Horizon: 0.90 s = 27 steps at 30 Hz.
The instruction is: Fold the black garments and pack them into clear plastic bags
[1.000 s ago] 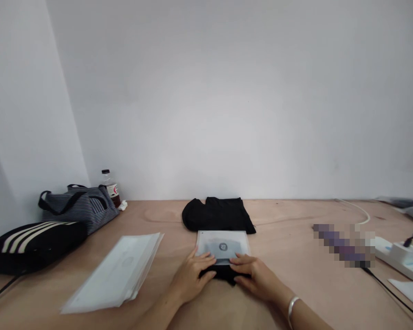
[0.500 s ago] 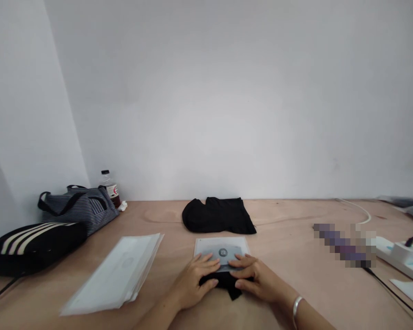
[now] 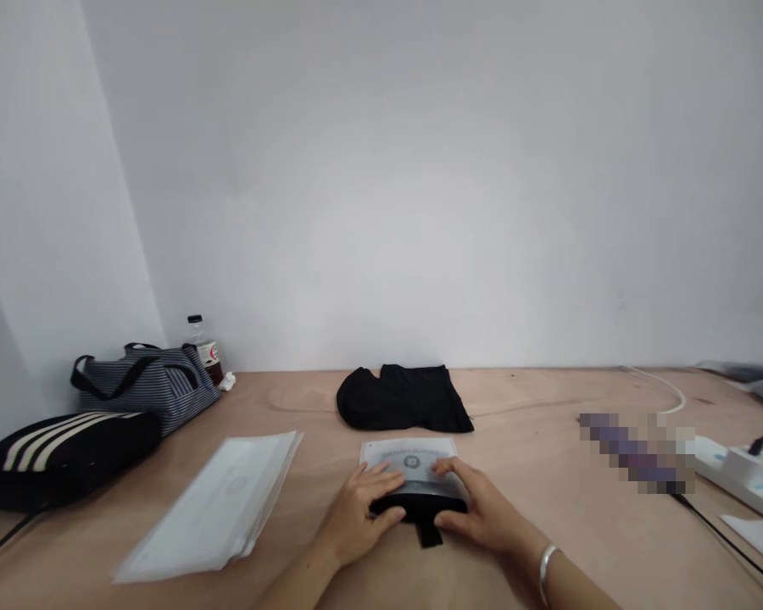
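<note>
In front of me lies a small clear zip-type plastic bag [image 3: 413,447] with a round dark logo. A piece of black cloth [image 3: 421,506] shows at its near edge, with a short black end [image 3: 429,535] sticking out towards me. My left hand [image 3: 364,510] rests on the bag's left side, fingers spread over the plastic and thumb at the cloth. My right hand [image 3: 480,504] lies on the right side, fingers bent over the plastic and thumb apart from them at the cloth. Farther back is a folded black garment [image 3: 403,400].
A stack of clear plastic bags [image 3: 209,504] lies to the left. Behind it are a black striped bag [image 3: 69,457], a striped handbag [image 3: 146,385] and a bottle [image 3: 204,347]. On the right are a blurred-out item [image 3: 632,453] and a white power strip [image 3: 750,479].
The right fingers have shifted up and bent on the plastic. The black cloth sits flatter and more even along the near edge, and more printing on the bag shows.
</note>
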Each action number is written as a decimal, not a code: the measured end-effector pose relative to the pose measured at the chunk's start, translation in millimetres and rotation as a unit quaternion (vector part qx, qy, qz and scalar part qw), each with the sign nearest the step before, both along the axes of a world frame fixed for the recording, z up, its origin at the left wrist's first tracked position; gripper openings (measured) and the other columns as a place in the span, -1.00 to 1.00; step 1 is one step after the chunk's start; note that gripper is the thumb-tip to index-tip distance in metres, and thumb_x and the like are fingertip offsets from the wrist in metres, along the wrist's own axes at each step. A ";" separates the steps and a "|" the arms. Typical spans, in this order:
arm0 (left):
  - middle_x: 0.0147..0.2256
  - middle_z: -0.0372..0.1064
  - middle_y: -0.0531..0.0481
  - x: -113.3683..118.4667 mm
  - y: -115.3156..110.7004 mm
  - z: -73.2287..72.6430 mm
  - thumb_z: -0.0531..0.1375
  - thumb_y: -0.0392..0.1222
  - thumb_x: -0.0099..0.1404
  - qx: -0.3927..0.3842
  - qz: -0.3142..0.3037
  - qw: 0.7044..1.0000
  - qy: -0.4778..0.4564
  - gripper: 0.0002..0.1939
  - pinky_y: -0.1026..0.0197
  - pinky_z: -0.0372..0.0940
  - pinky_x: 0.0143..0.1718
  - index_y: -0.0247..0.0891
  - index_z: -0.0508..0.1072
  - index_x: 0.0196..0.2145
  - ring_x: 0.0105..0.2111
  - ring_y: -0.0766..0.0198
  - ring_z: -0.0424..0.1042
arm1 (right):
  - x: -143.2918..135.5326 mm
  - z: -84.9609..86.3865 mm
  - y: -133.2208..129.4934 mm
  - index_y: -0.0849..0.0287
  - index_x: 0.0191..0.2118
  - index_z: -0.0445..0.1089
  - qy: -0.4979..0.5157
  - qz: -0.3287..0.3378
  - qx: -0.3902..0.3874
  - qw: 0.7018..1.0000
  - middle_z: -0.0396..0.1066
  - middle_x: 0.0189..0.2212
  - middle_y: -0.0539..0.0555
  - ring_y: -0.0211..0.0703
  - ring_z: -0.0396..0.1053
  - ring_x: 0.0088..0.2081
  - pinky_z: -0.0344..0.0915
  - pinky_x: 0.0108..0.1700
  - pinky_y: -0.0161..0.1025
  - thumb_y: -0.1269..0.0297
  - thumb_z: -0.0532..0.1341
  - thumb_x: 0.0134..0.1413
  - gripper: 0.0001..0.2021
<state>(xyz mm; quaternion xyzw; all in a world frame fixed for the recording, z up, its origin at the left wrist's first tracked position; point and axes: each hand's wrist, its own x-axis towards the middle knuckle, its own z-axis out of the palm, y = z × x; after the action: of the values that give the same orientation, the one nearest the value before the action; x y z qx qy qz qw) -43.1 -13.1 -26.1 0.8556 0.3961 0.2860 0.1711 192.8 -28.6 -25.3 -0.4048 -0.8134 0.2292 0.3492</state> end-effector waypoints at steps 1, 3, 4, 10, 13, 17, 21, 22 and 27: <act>-0.02 0.28 0.07 -1.4 -0.5 0.8 0.17 -0.11 0.15 0.005 -0.008 1.000 0.011 -0.61 -0.13 -0.07 0.10 -0.02 0.31 -0.03 0.06 0.10 0.13 | 3.7 1.3 0.2 0.14 -0.03 0.25 -0.026 0.005 -0.006 1.000 0.27 -0.04 0.15 0.02 0.13 0.04 0.02 0.06 0.00 0.16 0.26 -0.17 -0.50; 0.00 0.26 0.07 -3.0 0.0 -0.1 0.12 -0.12 0.20 0.009 -0.018 1.000 0.020 -0.63 -0.14 -0.09 0.10 -0.01 0.28 -0.01 0.07 0.12 0.12 | 8.6 2.7 1.3 0.14 0.01 0.24 -0.066 0.009 -0.022 0.998 0.23 0.01 0.17 0.05 0.08 0.08 -0.11 0.11 0.06 0.15 0.25 -0.16 -0.48; -0.01 0.26 0.07 -3.1 0.9 -1.5 0.09 -0.14 0.23 0.008 -0.021 1.000 0.020 -0.65 -0.13 -0.07 0.09 -0.01 0.28 -0.01 0.06 0.13 0.13 | 9.3 2.6 1.9 0.14 0.00 0.26 -0.074 0.006 -0.031 0.997 0.23 0.01 0.17 0.04 0.09 0.07 -0.11 0.11 0.05 0.17 0.23 -0.13 -0.51; -0.07 0.33 0.13 1.5 7.2 -9.7 0.05 -0.22 0.26 -0.004 -0.018 1.000 -0.010 -0.71 -0.08 0.04 0.06 0.05 0.33 -0.07 0.00 0.18 0.24 | -4.3 -6.8 4.5 0.17 -0.16 0.35 -0.028 -0.051 0.004 0.998 0.37 -0.15 0.13 -0.10 0.28 -0.10 0.15 -0.04 -0.19 0.41 0.15 -0.15 -0.67; -0.08 0.34 0.12 3.7 8.0 -9.4 0.04 -0.24 0.26 0.012 -0.012 1.000 -0.022 -0.70 -0.05 0.04 0.06 0.02 0.33 -0.07 -0.01 0.19 0.25 | -11.1 -11.8 6.3 0.12 -0.23 0.33 -0.038 -0.092 0.030 0.995 0.39 -0.26 0.05 -0.15 0.32 -0.22 0.19 -0.17 -0.25 0.46 0.11 -0.18 -0.71; -0.03 0.29 0.11 3.4 9.6 -9.2 0.05 -0.29 0.24 0.015 -0.036 0.999 -0.015 -0.65 -0.03 0.02 0.08 0.02 0.31 -0.04 0.01 0.20 0.22 | -16.9 -11.5 8.3 0.12 -0.34 0.29 -0.113 -0.147 0.067 0.980 0.38 -0.35 0.00 -0.17 0.30 -0.29 0.12 -0.23 -0.27 0.46 0.09 -0.19 -0.80; -0.04 0.29 0.12 1.8 11.8 -9.9 0.00 -0.28 0.28 0.001 -0.057 0.998 -0.016 -0.68 -0.04 0.02 0.07 0.04 0.33 -0.06 0.02 0.21 0.21 | -19.0 -3.4 4.6 0.14 -0.37 0.25 -0.154 -0.161 0.114 0.968 0.35 -0.38 0.00 -0.18 0.28 -0.30 0.05 -0.22 -0.25 0.45 0.08 -0.23 -0.82; -0.04 0.30 0.11 1.8 12.2 -9.9 0.00 -0.26 0.28 -0.005 -0.060 0.998 -0.019 -0.69 -0.04 0.02 0.07 0.03 0.33 -0.07 0.02 0.21 0.21 | -18.9 -1.1 2.8 0.13 -0.36 0.24 -0.156 -0.156 0.125 0.967 0.35 -0.38 -0.01 -0.18 0.28 -0.30 0.04 -0.21 -0.24 0.41 0.10 -0.22 -0.83; -0.06 0.32 0.11 4.0 13.4 -9.1 0.01 -0.19 0.29 -0.032 -0.081 0.996 -0.035 -0.74 -0.04 0.00 0.08 0.04 0.37 -0.11 0.01 0.20 0.23 | -20.2 1.8 -2.0 0.10 -0.32 0.24 -0.187 -0.153 0.167 0.956 0.33 -0.36 -0.01 -0.13 0.25 -0.28 -0.01 -0.16 -0.19 0.11 0.22 -0.25 -0.69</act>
<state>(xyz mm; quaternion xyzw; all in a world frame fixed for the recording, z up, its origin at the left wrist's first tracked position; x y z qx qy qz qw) -39.0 0.3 -35.2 0.8682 0.3287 0.2881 0.2351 172.6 -30.6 -23.5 -0.4960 -0.8191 -0.0454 0.2845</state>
